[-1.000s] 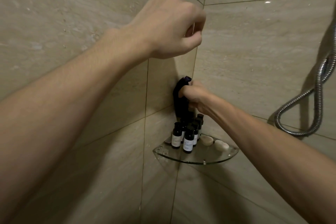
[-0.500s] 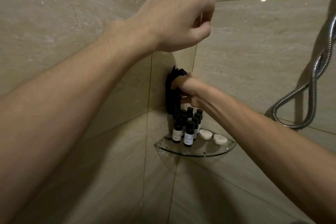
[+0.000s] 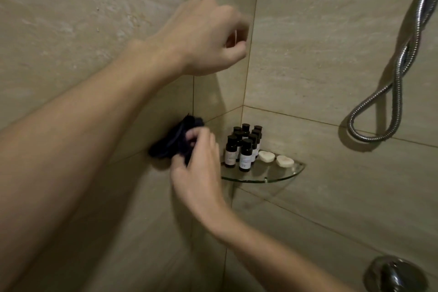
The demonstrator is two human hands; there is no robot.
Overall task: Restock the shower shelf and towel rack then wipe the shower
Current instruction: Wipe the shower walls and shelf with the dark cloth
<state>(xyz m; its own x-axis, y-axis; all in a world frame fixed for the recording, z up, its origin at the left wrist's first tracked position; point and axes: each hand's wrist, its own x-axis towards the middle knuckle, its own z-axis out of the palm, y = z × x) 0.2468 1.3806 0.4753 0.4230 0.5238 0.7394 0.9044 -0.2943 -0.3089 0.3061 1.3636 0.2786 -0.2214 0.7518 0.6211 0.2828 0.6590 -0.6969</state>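
Tiled shower corner here, beige stone-look wall tiles all round. To the right a chrome shower hose hangs in a long twisted loop against the wall, and down in the bottom right corner sits a round chrome valve fitting. In the corner itself, a glass corner shelf carries a tight cluster of small dark bottles with pale labels, caps on, all upright. Just beside them on the shelf lie two white soap pieces, side by side, the bottles between them and the wall corner.

The left forearm crosses the whole foreground and blocks much of the left wall. The left hand is raised near the corner seam, fingers curled in; something thin and pale may be pinched between thumb and forefinger, but the blur leaves that unclear.

Lower down, the right hand is closed around a dark cloth, fingers bunched into it. The cloth is crumpled, near-black, pressed against the left wall tile just left of the shelf, clear of the bottles. Part of it is hidden behind the fingers.
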